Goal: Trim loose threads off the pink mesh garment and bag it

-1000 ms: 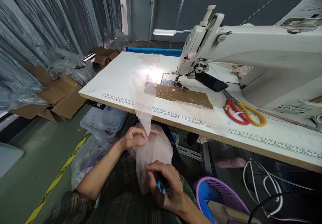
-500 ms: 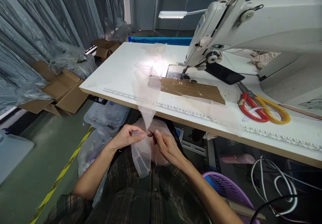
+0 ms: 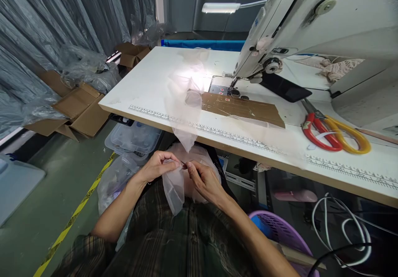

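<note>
My left hand [image 3: 158, 166] pinches an edge of sheer white fabric [image 3: 174, 190] that hangs over my lap. Close beside it, my right hand [image 3: 205, 179] is closed on a small dark pointed tool [image 3: 184, 164]. The tool's tip is at the fabric by my left fingertips; its body is mostly hidden in my grip. Another sheer piece [image 3: 185, 134] drapes over the table's front edge, its point hanging just above my hands. More pale fabric lies beneath my hands on my lap.
A sewing machine [image 3: 264, 32] stands on the white table [image 3: 137, 84]. Brown cardboard [image 3: 244, 109], a dark phone [image 3: 284, 87] and scissors with red and yellow handles [image 3: 321, 132] lie near it. Below are a purple basket [image 3: 284, 231], plastic bins [image 3: 133, 138] and open boxes [image 3: 77, 107].
The draped sheer piece's point, which reached down to my fingertips, now hangs free above them. My hands stay close together, and the view has shifted slightly.
</note>
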### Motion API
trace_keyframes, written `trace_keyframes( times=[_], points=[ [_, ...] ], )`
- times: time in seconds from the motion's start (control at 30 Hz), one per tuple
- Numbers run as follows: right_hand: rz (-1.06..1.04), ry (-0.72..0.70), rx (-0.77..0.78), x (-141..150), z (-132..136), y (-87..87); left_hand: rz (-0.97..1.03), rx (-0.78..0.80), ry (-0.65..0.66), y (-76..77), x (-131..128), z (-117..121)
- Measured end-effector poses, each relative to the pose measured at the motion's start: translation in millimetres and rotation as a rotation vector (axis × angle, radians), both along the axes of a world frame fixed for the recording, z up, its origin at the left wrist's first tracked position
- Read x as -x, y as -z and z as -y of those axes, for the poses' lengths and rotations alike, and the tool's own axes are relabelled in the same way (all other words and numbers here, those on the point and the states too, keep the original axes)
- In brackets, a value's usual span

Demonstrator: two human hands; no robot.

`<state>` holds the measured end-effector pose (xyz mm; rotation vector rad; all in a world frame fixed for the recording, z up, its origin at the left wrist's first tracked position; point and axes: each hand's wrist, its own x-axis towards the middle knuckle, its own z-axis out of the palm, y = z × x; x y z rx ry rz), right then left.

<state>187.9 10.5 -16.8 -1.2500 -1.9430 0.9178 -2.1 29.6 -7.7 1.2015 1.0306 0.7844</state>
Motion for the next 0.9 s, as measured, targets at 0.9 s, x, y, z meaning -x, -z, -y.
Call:
trace_keyframes(
  times=[0.9],
  points=[
    [-0.34, 0.361, 0.244, -47, 32, 39.7, -0.54, -0.533, 0.089, 7.2, -39, -36]
  ],
)
